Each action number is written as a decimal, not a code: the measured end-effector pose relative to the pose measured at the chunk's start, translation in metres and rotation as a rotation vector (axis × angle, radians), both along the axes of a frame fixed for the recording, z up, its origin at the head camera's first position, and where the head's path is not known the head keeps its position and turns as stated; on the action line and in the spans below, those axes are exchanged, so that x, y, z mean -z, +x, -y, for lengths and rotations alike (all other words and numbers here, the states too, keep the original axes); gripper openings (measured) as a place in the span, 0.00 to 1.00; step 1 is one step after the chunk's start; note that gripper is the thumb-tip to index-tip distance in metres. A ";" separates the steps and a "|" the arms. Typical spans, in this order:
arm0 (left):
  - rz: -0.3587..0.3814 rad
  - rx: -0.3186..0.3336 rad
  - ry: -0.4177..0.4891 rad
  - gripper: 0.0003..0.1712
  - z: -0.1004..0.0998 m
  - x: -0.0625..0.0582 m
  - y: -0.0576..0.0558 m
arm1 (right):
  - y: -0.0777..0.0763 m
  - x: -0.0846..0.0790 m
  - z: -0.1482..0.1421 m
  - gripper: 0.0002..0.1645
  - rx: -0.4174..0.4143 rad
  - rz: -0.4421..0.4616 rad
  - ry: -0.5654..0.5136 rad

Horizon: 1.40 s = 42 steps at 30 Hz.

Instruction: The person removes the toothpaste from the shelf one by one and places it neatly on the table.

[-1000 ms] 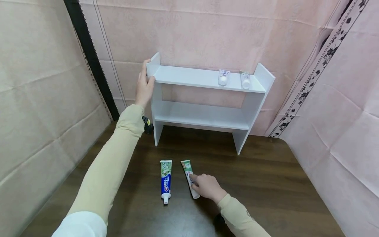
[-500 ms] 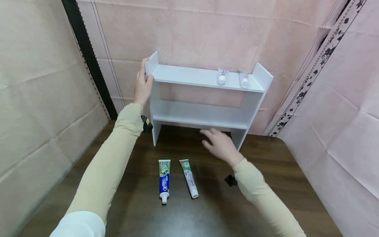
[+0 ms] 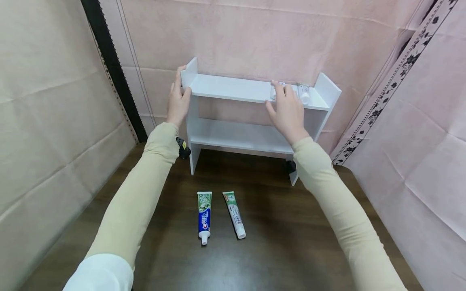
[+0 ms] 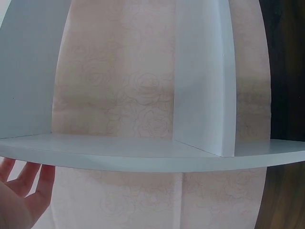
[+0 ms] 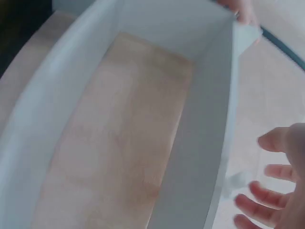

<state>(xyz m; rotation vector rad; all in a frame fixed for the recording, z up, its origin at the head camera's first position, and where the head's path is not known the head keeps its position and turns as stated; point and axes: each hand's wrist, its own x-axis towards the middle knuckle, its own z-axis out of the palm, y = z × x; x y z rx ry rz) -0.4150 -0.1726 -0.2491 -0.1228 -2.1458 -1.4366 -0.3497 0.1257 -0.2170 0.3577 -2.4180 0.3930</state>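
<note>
My left hand (image 3: 178, 99) lies against the outer face of the left side panel of a white two-tier shelf (image 3: 233, 87), its fingers fairly straight. In the left wrist view, the fingertips of the left hand (image 4: 28, 195) meet that panel from outside. My right hand (image 3: 289, 113) is raised at the top tier, its fingers spread apart and holding nothing. They partly cover one white tube (image 3: 273, 95); a second white tube (image 3: 303, 92) lies just right of it. Beside the shelf edge in the right wrist view, the right hand (image 5: 276, 191) has bent, separated fingers.
Two toothpaste tubes lie on the dark wooden table (image 3: 174, 250) before the shelf: a green-and-blue tube (image 3: 204, 216) and a slimmer green-and-white tube (image 3: 234, 215). Pale cloth walls (image 3: 233, 36) enclose the back and sides.
My right hand has left the slim green-and-white toothpaste tube on the table and risen to the shelf's top tier. My left hand stays on the left panel.
</note>
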 end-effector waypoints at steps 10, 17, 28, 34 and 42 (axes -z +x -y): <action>0.013 -0.016 0.009 0.34 0.000 0.008 -0.002 | -0.036 -0.016 -0.006 0.32 0.030 0.178 0.076; 0.013 -0.010 0.016 0.35 -0.001 0.006 -0.004 | -0.038 -0.001 -0.010 0.31 0.028 0.186 0.015; 0.022 -0.009 0.006 0.34 0.000 -0.008 -0.004 | -0.033 0.007 -0.004 0.20 0.056 -0.074 -0.045; 0.020 -0.019 0.004 0.34 0.001 -0.008 -0.005 | -0.030 0.017 -0.006 0.23 0.016 -0.053 -0.170; 0.033 -0.012 -0.005 0.34 -0.001 -0.003 -0.003 | -0.019 0.031 -0.008 0.21 -0.003 -0.124 -0.231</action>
